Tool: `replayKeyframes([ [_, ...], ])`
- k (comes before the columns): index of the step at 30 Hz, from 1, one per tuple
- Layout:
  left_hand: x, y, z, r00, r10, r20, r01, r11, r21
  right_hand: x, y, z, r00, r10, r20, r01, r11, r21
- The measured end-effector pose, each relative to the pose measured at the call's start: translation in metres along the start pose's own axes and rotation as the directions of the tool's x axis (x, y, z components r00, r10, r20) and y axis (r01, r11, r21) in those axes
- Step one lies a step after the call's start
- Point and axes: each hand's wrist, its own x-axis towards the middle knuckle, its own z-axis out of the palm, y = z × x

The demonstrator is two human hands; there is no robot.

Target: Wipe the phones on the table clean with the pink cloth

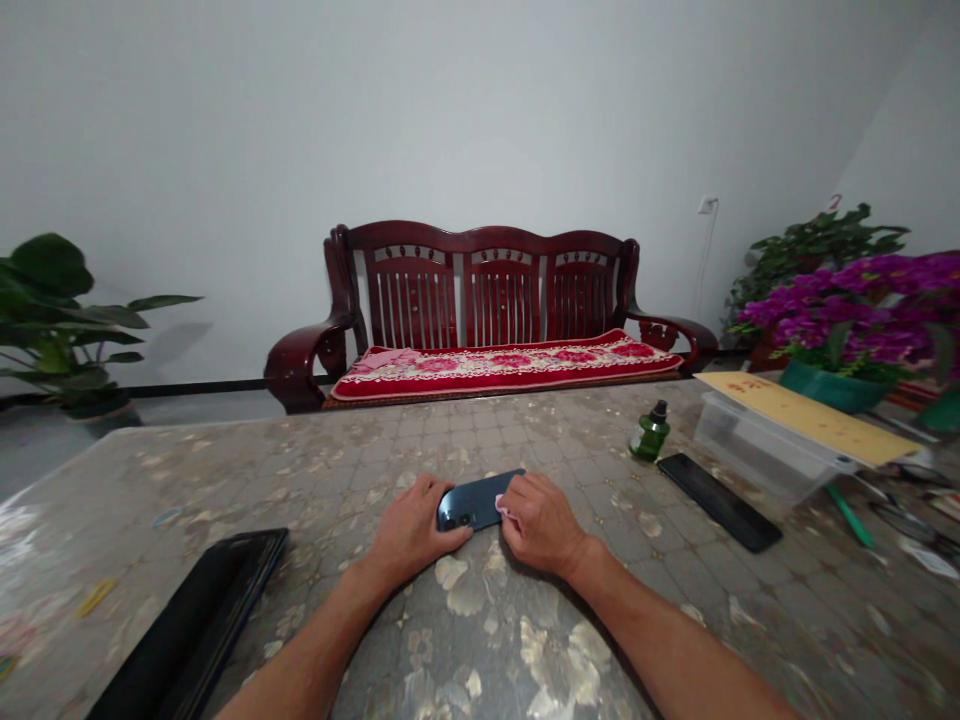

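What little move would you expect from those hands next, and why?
Probably a short wipe along the dark blue phone: the right hand pinches a small pink cloth against its back, camera side up, while the left hand steadies the other end on the table.

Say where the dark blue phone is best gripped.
Across its long edges at the bare middle, from above: the dark blue phone lies flat, back up, with the left hand on its camera end and the right hand, with a pink cloth, on the other.
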Motion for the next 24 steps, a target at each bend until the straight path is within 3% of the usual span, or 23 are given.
replayKeyframes([
  [9,0.001,-0.005,0.004,0.999,0.033,-0.017,-0.033,0.999,-0.022,0.002,0.002,0.001,0.995,0.093,-0.033,-0.094,0.995,-0.035],
  [17,0.0,-0.005,0.003,0.999,0.038,-0.015,-0.039,0.999,-0.03,0.002,-0.012,-0.002,0.996,-0.087,0.025,0.087,0.996,0.032],
  [24,0.001,-0.006,0.003,0.998,0.059,-0.01,-0.06,0.998,-0.027,0.003,0.004,0.001,0.996,0.087,-0.017,-0.088,0.996,-0.02],
])
